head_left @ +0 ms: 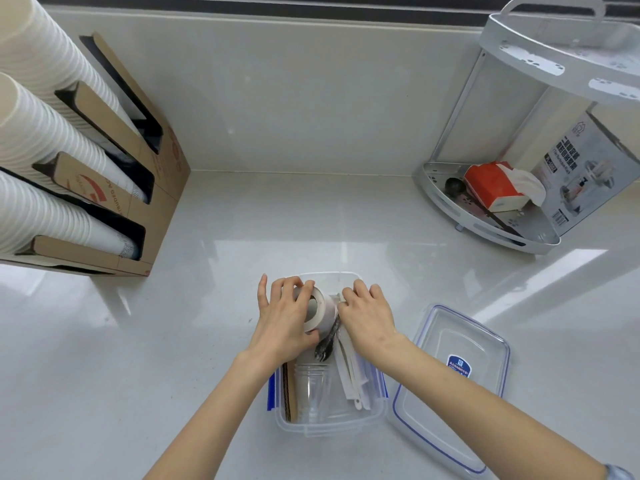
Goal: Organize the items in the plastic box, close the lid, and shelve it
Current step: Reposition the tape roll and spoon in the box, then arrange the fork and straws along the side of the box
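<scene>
the left hand (282,315) grips a white roll of tape (320,311) over the clear plastic box (332,429) – light, stiff, best held across its rim. just beside it, the right hand (369,315) pinches thin white strips (349,372) – flimsy, likely slippery.

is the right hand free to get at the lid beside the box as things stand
Probably yes. The lid lies flat on the counter just right of the plastic box, with nothing on it or between it and the right hand, though that hand is now down among the box's items.
</scene>
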`<action>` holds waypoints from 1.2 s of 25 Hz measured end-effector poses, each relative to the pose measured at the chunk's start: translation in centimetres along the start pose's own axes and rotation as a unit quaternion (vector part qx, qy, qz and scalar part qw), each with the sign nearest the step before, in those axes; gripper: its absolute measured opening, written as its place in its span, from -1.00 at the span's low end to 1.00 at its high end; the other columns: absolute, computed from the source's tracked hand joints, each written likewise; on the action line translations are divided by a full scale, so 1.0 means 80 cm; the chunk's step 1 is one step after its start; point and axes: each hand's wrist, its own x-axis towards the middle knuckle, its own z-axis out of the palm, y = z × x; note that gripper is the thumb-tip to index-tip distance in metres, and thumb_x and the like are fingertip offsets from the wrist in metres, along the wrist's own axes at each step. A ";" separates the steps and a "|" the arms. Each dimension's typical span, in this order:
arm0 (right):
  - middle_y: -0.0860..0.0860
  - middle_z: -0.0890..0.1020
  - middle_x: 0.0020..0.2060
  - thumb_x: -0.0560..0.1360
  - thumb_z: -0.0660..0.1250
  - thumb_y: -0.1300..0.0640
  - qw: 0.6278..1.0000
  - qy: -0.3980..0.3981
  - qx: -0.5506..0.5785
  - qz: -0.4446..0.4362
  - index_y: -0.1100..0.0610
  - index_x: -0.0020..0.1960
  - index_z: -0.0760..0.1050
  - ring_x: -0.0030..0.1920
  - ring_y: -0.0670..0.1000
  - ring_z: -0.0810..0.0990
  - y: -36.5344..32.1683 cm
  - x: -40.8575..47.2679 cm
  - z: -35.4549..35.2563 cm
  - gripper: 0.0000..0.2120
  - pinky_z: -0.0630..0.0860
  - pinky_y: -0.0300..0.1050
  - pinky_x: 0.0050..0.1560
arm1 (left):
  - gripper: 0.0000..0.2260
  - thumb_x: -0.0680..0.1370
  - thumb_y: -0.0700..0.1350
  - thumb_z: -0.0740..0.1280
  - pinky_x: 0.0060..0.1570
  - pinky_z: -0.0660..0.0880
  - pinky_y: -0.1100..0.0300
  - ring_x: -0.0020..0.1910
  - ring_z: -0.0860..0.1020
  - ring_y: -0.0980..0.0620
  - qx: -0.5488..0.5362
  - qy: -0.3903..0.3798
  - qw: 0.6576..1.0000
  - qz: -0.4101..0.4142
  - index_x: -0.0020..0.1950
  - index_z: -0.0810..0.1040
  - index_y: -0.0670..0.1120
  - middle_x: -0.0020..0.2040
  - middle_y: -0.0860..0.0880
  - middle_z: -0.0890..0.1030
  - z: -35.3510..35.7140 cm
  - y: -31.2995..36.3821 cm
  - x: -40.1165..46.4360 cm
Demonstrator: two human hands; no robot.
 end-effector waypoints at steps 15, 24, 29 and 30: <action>-0.09 0.61 -0.40 0.10 0.53 0.32 0.984 0.141 0.096 -0.045 0.03 -0.42 0.55 -0.24 0.04 0.59 0.020 -0.015 0.016 -0.75 0.43 -0.14 -0.35 | -0.35 0.38 -0.08 0.31 0.44 -0.12 -0.05 0.36 0.19 -0.14 0.060 -0.057 0.996 0.040 0.41 0.12 -0.10 0.36 -0.15 0.22 -0.007 -0.003 0.005; -0.01 0.58 0.08 0.54 0.17 0.21 0.963 0.169 0.208 0.009 0.07 0.13 0.54 0.17 0.08 0.37 0.038 -0.039 0.000 -0.75 0.22 -0.12 0.05 | -0.36 0.47 -0.08 0.27 0.45 -0.17 -0.10 0.43 0.12 -0.12 0.068 -0.102 0.992 0.017 0.46 0.02 -0.11 0.44 -0.14 0.16 -0.008 0.002 -0.001; -0.01 0.59 0.01 0.54 0.18 0.13 0.948 0.141 0.273 0.076 0.05 0.11 0.53 0.09 0.06 0.41 0.053 -0.045 0.006 -0.79 0.29 -0.14 0.02 | -0.45 0.50 0.03 0.23 0.45 -0.09 -0.04 0.44 0.10 -0.08 0.014 -0.101 0.995 -0.012 0.42 0.13 -0.10 0.44 -0.11 0.18 -0.018 0.003 -0.004; 0.00 0.59 -0.03 0.53 0.19 0.13 0.940 0.135 0.299 0.088 0.06 0.09 0.54 0.05 0.06 0.42 0.055 -0.047 0.008 -0.80 0.31 -0.13 0.00 | -0.48 0.49 -0.01 0.24 0.42 0.01 0.00 0.42 0.15 -0.08 0.000 -0.084 0.996 -0.025 0.40 0.18 -0.10 0.42 -0.11 0.21 -0.022 0.006 -0.006</action>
